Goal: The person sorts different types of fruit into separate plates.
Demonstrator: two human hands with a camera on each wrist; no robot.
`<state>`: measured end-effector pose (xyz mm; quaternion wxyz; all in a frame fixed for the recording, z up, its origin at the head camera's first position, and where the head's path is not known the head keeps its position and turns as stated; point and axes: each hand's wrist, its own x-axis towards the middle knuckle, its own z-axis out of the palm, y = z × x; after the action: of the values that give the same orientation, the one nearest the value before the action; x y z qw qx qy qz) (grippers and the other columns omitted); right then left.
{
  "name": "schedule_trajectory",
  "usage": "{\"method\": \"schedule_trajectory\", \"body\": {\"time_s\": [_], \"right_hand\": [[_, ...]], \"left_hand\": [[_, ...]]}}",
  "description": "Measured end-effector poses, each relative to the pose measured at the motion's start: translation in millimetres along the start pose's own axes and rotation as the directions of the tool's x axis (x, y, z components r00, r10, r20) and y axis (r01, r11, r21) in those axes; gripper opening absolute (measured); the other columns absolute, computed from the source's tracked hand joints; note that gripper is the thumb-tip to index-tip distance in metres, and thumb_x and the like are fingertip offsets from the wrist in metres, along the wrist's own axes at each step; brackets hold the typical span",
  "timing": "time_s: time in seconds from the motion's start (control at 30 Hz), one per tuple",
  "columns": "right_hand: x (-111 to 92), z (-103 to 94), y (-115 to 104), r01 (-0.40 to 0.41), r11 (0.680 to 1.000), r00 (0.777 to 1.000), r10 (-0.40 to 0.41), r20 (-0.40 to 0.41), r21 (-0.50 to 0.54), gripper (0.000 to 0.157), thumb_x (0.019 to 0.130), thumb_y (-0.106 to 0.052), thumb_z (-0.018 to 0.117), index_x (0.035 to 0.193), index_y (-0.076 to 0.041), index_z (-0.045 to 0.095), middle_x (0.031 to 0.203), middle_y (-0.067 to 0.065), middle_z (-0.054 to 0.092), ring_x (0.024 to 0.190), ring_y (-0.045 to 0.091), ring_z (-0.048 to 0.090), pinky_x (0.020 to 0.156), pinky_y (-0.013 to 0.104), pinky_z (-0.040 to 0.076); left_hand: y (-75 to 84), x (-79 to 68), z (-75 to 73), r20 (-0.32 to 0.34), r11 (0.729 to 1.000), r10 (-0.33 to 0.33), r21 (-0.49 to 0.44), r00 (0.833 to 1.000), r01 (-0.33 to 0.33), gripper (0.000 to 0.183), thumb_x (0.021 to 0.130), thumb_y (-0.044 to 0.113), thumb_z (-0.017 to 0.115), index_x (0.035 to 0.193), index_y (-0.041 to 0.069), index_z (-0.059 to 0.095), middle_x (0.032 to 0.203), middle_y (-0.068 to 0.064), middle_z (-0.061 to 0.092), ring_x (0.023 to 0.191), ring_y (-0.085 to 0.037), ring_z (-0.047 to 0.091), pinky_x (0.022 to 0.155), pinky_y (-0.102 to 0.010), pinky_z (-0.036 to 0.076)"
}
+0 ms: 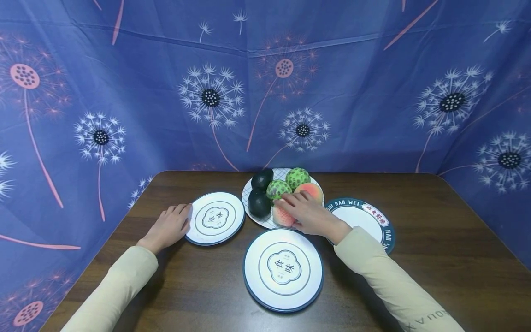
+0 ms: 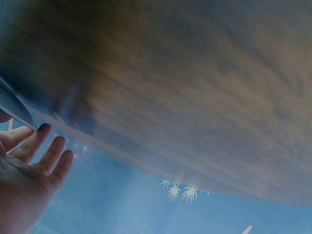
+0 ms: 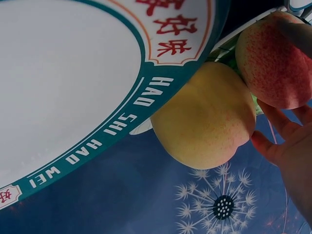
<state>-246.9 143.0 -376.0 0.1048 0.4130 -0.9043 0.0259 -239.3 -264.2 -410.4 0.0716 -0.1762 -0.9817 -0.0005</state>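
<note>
In the head view my right hand [image 1: 311,214] reaches over the white fruit plate [image 1: 281,174] and holds a reddish peach [image 1: 283,215] at its near side. The right wrist view shows thumb and fingers on opposite sides of this peach [image 3: 278,63]; a yellower peach [image 3: 209,117] sits beside it. Also on the plate lie two dark avocados [image 1: 259,203] and two green spotted round fruits [image 1: 279,189]. My left hand [image 1: 168,228] touches the outer rim of the blue-edged left plate [image 1: 230,207], its fingers fairly straight and spread in the left wrist view.
A second blue-edged white plate [image 1: 263,288] lies in front, nearest me. Right of the fruit, a green-rimmed plate [image 1: 387,235] is partly covered by my right arm. All stand on a dark wooden table [image 1: 448,240], backed by a blue dandelion-print cloth [image 1: 356,92].
</note>
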Motion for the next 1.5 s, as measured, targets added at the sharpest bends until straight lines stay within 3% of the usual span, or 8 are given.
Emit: {"method": "schedule_trajectory", "body": {"time_s": [1.03, 1.5], "right_hand": [[4, -0.7, 0, 0.036, 0.999, 0.999, -0.036, -0.007, 0.003, 0.075, 0.068, -0.026, 0.080, 0.133, -0.018, 0.044, 0.131, 0.007, 0.049, 0.119, 0.028, 0.046, 0.105, 0.047, 0.033], [10, -17.8, -1, 0.052, 0.999, 0.992, -0.051, -0.112, 0.011, 0.079, 0.063, -0.026, 0.084, 0.131, -0.016, 0.045, 0.128, 0.005, 0.052, 0.118, 0.026, 0.048, 0.101, 0.045, 0.039]], "left_hand": [[-2.9, 1.0, 2.0, 0.012, 1.000, 0.022, 0.019, 1.000, -0.022, 0.051, 0.092, 0.021, 0.045, 0.135, -0.005, 0.038, 0.130, -0.024, 0.046, 0.118, -0.041, 0.043, 0.099, -0.056, 0.035], [-2.6, 2.0, -2.5, 0.033, 1.000, 0.004, 0.004, 0.999, -0.004, 0.051, 0.093, 0.022, 0.044, 0.136, -0.004, 0.036, 0.132, -0.025, 0.044, 0.120, -0.042, 0.041, 0.100, -0.057, 0.032]]}}
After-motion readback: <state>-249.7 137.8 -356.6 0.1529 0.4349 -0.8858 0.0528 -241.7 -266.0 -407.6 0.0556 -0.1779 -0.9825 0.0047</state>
